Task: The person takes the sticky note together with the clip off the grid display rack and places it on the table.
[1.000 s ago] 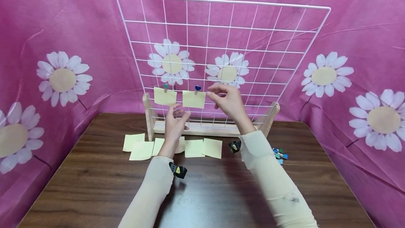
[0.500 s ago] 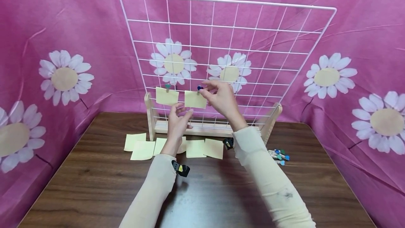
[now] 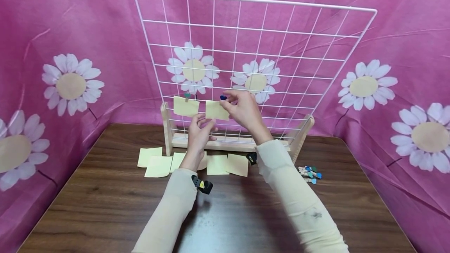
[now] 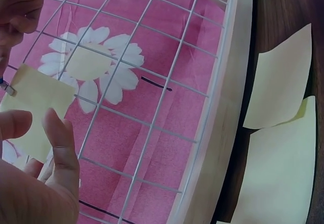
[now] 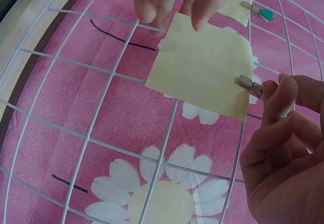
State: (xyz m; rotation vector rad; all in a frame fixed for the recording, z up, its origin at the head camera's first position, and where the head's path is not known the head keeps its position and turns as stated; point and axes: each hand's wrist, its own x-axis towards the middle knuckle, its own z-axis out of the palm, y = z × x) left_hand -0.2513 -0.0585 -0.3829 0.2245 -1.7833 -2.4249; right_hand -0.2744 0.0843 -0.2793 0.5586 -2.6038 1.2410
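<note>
A yellow sticky note (image 3: 213, 109) hangs on the white wire grid (image 3: 258, 0) under a small wooden clothespin (image 5: 247, 82) with a dark blue heart. My right hand (image 3: 244, 112) pinches the heart end of this clothespin between thumb and forefinger. Just below the note, my left hand (image 3: 198, 138) is raised with loosely bent fingers, thumb and forefinger apart at its lower edge. To the left, another sticky note (image 3: 185, 106) hangs from a clothespin (image 5: 260, 12) with a green heart.
A row of sticky notes (image 3: 158, 167) lies on the brown table (image 3: 88, 206) before the grid's wooden stand (image 3: 299, 138). Several heart clothespins (image 3: 310, 173) lie in a pile at the right. A pink flowered cloth (image 3: 105, 18) surrounds the table.
My right hand has moved left from beside the note to the blue-heart clothespin and taken hold of it. The left hand stays below the note, and the head view has shifted slightly.
</note>
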